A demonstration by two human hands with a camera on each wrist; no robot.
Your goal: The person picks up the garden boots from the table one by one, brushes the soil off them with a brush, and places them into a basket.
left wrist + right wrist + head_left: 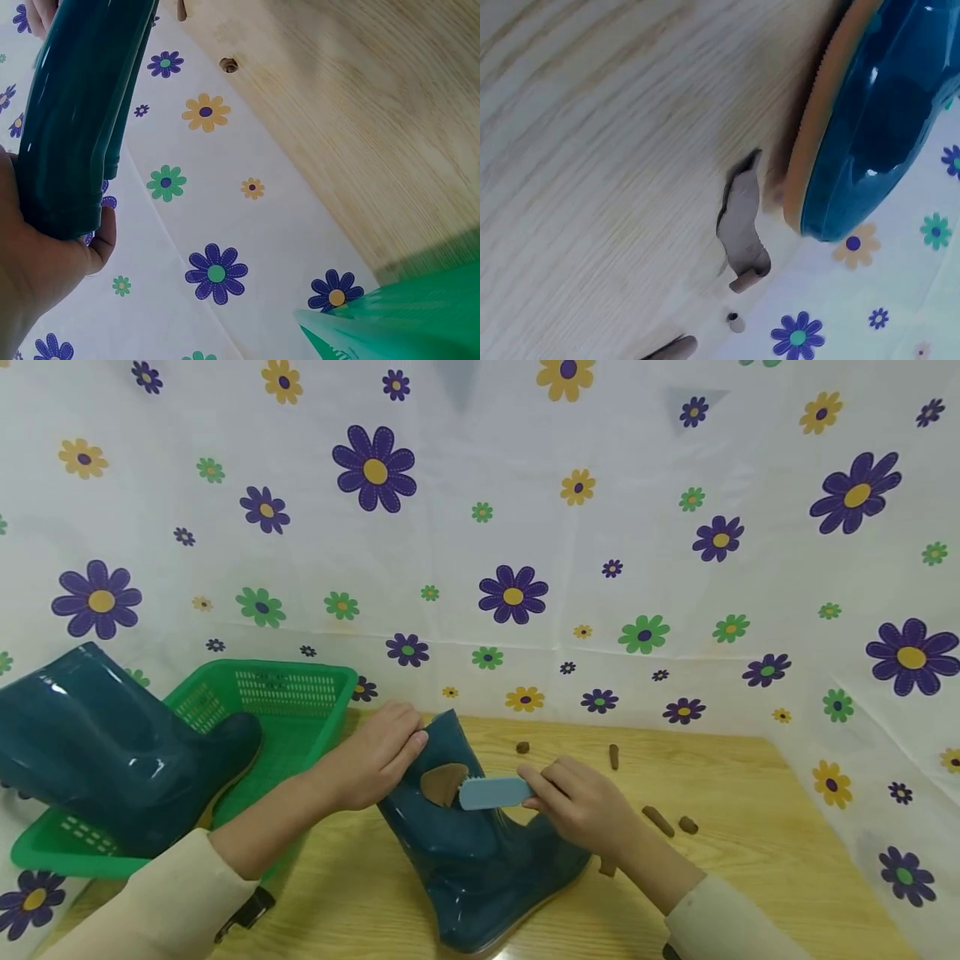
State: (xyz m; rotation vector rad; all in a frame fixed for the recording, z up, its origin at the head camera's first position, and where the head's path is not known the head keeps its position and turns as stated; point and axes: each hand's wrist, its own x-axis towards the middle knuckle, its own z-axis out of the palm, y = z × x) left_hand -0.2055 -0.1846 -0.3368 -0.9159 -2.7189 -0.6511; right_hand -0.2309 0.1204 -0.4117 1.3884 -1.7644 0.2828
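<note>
A dark teal rubber boot [480, 860] leans on the wooden table, its toe toward the right. My left hand [378, 756] grips it at the top of the shaft; in the left wrist view, the thumb of that hand [52, 262] curls round the rim. On the shaft sits a brown mud-like patch [441, 783]. My right hand [581, 802] holds a light blue brush [495, 793] by its handle end, with the bristles at the right edge of the patch. The right wrist view shows the boot's toe [885, 127] and tan sole, but neither the brush nor the hand.
To the left, a second teal boot [112, 752] lies across a green plastic basket [345, 693]. Several brown pieces, among them a short roll [658, 820] and a curled strip [742, 217], are scattered on the table [750, 860]. Behind hangs a flower-printed cloth [465, 543].
</note>
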